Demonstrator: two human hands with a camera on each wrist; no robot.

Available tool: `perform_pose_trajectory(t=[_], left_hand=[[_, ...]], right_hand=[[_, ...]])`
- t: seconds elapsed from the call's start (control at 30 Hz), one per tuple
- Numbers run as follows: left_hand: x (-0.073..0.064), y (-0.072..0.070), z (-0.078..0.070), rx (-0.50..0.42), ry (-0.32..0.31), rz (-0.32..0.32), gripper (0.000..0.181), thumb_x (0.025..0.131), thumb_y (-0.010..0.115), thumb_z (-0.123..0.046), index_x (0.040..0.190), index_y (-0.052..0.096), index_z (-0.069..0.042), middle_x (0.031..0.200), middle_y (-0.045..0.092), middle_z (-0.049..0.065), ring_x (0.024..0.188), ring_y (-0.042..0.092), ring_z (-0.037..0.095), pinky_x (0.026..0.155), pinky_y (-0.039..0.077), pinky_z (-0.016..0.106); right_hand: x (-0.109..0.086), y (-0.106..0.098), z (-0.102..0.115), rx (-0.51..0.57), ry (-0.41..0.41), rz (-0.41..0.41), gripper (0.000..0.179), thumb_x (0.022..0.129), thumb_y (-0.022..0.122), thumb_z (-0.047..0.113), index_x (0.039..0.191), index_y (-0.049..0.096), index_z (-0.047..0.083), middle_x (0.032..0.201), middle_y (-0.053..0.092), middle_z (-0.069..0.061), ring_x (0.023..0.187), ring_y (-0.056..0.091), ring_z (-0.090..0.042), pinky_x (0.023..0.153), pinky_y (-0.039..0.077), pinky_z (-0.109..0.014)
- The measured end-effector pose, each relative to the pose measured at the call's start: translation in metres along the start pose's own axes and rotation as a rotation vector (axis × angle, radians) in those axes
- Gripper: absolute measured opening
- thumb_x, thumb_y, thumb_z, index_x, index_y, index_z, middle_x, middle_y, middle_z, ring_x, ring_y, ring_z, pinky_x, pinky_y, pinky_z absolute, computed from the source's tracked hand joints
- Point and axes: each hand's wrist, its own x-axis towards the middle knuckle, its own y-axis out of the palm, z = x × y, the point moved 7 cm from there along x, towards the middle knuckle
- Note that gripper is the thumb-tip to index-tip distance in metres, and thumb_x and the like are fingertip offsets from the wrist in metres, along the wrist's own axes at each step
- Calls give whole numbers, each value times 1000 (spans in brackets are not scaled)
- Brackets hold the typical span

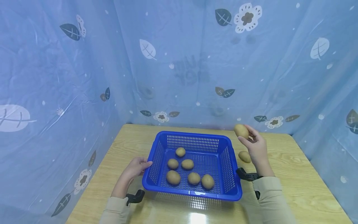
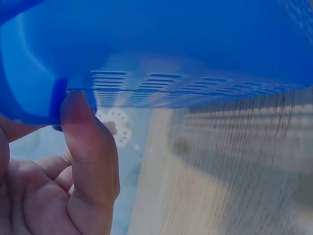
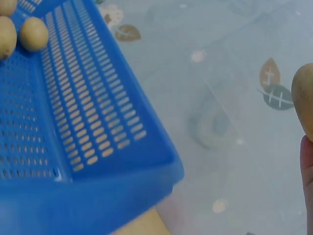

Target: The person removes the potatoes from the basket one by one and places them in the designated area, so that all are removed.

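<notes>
A blue plastic basket (image 1: 193, 196) with slotted walls holds several potatoes (image 1: 187, 164). My left hand (image 1: 135, 169) grips the basket's left rim, thumb over the edge. The left wrist view shows the fingers (image 2: 88, 147) bent up under that rim, beside the basket's outer wall (image 2: 171, 39). Out past the basket's right side, my right hand (image 1: 255, 146) holds a potato (image 1: 241, 131) raised between thumb and fingers. Only part of this held potato (image 3: 305, 98) and a bit of the thumb show at the right wrist view's edge. Another potato (image 1: 244, 156) lies right of the basket, below the raised hand.
A light wooden table (image 1: 302, 186) lies under everything, with room to the basket's right and left. Blue curtains (image 1: 179, 77) printed with leaves and flowers hang close behind the table and at both sides. A dark wrist mount (image 1: 247, 175) sits on each forearm.
</notes>
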Motion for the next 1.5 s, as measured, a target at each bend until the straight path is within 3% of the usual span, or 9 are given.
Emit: perform_pose_trajectory(t=[0.17,0.4,0.63,1.03,1.3,1.5], left_hand=[[2,1,4,4,-7,-15,26,96,54,-16,102,62,8,86,70,14,74,68,22,71,59,39],[-2,0,0,4,-7,-12,25,96,55,-17,100,63,6,83,70,11,73,67,20,70,59,37],[-1,-1,-2,16,-16,-16,24,96,54,-17,98,62,6,83,70,11,73,67,20,70,59,38],[0,0,-1,-7,-3,4,25,96,54,-16,101,61,8,85,70,13,74,68,21,71,59,38],[-3,0,0,-3,1,-17,25,96,55,-16,101,62,7,84,70,12,74,68,21,71,59,39],[-1,0,-2,-9,10,5,25,96,53,-16,101,62,8,86,70,13,76,68,22,73,59,40]], right_hand=[[-6,-15,-12,27,25,-42,57,87,69,11,139,46,9,115,52,12,99,55,0,76,49,-6],[-14,-35,-35,-28,70,-120,57,87,68,12,140,46,11,117,50,14,100,54,2,77,47,-5],[-20,-54,-63,-67,174,-204,60,88,67,17,142,43,12,113,49,17,100,49,3,76,44,-2],[-25,-73,-101,-155,292,-261,62,88,67,25,144,41,15,118,45,16,100,42,4,71,42,-5],[-26,-80,-115,-194,328,-263,63,89,66,26,144,39,9,110,44,18,96,42,6,69,42,-2],[-26,-83,-127,-168,381,-235,67,89,65,29,146,35,10,117,45,13,96,42,6,70,43,-2]])
